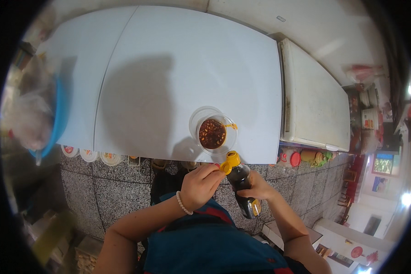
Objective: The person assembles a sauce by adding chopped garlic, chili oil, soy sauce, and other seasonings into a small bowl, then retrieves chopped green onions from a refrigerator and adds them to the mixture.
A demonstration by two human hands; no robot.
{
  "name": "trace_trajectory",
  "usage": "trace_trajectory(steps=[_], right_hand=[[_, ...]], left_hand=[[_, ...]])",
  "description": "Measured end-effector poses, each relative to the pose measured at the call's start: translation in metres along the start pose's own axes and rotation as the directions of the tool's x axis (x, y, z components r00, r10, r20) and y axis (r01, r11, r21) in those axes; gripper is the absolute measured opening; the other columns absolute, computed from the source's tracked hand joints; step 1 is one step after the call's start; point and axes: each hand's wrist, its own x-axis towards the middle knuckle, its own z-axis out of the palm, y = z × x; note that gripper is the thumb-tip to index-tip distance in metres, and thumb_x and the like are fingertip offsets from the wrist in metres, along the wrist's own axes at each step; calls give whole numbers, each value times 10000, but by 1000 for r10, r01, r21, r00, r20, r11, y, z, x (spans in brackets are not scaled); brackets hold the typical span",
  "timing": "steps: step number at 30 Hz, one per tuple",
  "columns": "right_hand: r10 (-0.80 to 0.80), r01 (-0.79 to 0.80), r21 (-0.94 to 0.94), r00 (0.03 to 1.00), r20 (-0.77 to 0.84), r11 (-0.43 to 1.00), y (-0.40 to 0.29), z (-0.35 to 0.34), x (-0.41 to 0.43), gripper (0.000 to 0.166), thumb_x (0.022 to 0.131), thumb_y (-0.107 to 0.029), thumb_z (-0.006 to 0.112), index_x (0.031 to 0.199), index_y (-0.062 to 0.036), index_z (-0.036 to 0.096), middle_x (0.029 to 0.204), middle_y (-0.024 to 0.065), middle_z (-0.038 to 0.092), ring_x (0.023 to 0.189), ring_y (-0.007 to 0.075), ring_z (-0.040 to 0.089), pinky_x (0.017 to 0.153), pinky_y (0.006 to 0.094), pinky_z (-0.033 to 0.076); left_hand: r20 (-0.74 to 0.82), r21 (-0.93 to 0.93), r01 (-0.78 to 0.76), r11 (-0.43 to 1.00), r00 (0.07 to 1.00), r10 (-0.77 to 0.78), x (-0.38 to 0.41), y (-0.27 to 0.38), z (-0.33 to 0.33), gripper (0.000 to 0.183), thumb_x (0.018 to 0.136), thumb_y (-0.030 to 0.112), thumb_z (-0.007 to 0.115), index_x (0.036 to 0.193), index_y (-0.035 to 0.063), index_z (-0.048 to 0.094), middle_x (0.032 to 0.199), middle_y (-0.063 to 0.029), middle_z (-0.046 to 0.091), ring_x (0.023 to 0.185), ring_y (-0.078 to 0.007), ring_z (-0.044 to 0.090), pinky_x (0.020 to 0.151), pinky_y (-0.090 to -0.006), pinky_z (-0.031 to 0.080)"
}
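Observation:
My right hand (257, 186) is wrapped around a dark bottle (241, 181) with a yellow label, held tilted in front of the table edge. The bottle's yellow flip cap (232, 157) is raised on its hinge, and the pouring end points toward the table. With fingertips pinched, my left hand (202, 185) holds the cap's flipped-back lid (225, 167). Just beyond the bottle, a clear plastic bowl (230, 140) on the table contains dark reddish-brown sauce (212, 134) with pale chopped bits. Another clear round rim (196, 114) shows behind the bowl, and a yellow-orange strip (231, 126) lies at its right side.
The white tabletop (191, 68) has a seam at left. A blue basin (59, 116) with plastic bags stands at its left end. A cream chest freezer (315, 99) adjoins the right side. Tubs (110, 158) and jars (290, 158) show below the near edges, above the speckled tile floor (123, 191).

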Motion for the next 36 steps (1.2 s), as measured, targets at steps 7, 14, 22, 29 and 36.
trace_trajectory(steps=[7, 14, 22, 29, 36], right_hand=[[98, -99, -33, 995, -8, 995, -9, -1, -2, 461, 610, -78, 659, 1032, -21, 483, 803, 29, 549, 738, 104, 509, 673, 247, 435], [75, -74, -60, 997, 1, 995, -7, -4, 0, 435, 617, -80, 664, 1013, -21, 493, 808, 42, 558, 742, 122, 528, 685, 261, 439], [94, -94, -59, 996, 0, 994, -11, -5, -2, 423, 625, -88, 667, 1008, -24, 499, 826, 45, 568, 753, 122, 534, 690, 264, 441], [44, -45, -46, 999, -19, 998, -15, -3, -1, 367, 628, -47, 636, 971, 6, 518, 806, 52, 593, 739, 122, 566, 667, 251, 464], [53, -54, -44, 998, -26, 998, -19, -3, -1, 372, 628, -47, 643, 970, 10, 508, 801, 56, 594, 729, 124, 567, 661, 251, 464]], left_hand=[[5, -8, 27, 1000, 1000, -27, 1, -1, 2, 102, 698, 42, 635, 790, 31, 593, 806, -69, 550, 700, -215, 576, 598, -292, 489], [8, -20, 68, 998, 998, -67, 1, -1, 2, 92, 706, 49, 630, 789, 32, 593, 788, -61, 557, 671, -211, 575, 579, -289, 483], [2, -35, 77, 996, 997, -77, 2, -1, 1, 88, 713, 49, 625, 793, 34, 592, 778, -57, 555, 647, -210, 571, 565, -290, 478], [12, -39, 85, 996, 996, -84, 4, -2, 1, 78, 724, 52, 619, 794, 35, 590, 772, -57, 549, 631, -211, 568, 551, -295, 471], [19, -29, 95, 995, 995, -94, 3, -3, 2, 70, 733, 61, 614, 794, 38, 589, 777, -57, 550, 628, -214, 569, 546, -296, 469]])
